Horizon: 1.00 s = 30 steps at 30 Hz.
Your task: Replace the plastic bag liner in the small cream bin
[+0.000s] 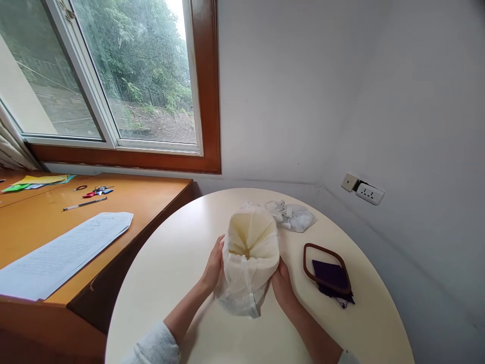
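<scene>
Left hand (214,265) and right hand (283,283): each grip on opposite sides of pale container (270,253), mouth up, translucent bag (240,296) draped over rim. Container over middle of round table (162,283); cannot tell if touching. To right, brown frame (324,248) lies across purple cloth (329,275). Behind container, crumpled bag (297,218). Left, papers (76,247) on wooden table (162,194). Beyond, window (140,76).

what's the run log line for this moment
left hand: against bag-lined container | right hand: against opposite side | at right: brown frame, purple cloth | beyond: crumpled plastic bag
</scene>
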Available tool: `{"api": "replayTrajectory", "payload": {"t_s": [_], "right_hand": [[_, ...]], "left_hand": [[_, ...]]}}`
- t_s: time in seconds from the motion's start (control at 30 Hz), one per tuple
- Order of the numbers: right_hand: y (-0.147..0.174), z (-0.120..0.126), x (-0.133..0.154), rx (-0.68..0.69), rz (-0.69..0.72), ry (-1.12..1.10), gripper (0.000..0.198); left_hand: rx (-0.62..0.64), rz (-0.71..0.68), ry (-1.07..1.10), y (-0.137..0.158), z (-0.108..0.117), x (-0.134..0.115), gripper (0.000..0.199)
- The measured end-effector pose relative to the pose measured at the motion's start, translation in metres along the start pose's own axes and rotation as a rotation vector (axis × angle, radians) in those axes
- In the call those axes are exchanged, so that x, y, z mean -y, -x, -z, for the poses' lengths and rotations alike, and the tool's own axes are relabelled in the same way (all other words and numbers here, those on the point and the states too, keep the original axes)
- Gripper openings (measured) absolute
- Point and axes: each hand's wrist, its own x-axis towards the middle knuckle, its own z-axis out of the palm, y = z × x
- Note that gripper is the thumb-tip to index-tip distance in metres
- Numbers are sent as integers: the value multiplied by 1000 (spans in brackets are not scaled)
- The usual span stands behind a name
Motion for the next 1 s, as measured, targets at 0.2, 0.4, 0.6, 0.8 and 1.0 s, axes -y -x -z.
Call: {"api": "replayTrajectory", "payload": {"t_s": [0.2, 0.4, 0.6, 0.8, 1.0], "right_hand": [[-11, 7, -6, 54, -40, 22, 38], [-17, 13, -5, 80, -67, 60, 34], [-22, 27, 19, 16, -46, 82, 31], [-32, 39, 58, -157, 194, 268, 20], [-36, 10, 128, 154, 562, 557, 19]], "left_hand": [[79, 48, -340, -20, 16, -28, 38], [149, 136, -532, -33, 28, -53, 38], [329, -42, -678, -43, 35, -94, 49], [782, -36, -1060, -41, 18, -129, 40], [725, -284, -1090, -19, -2, -117, 17]]}}
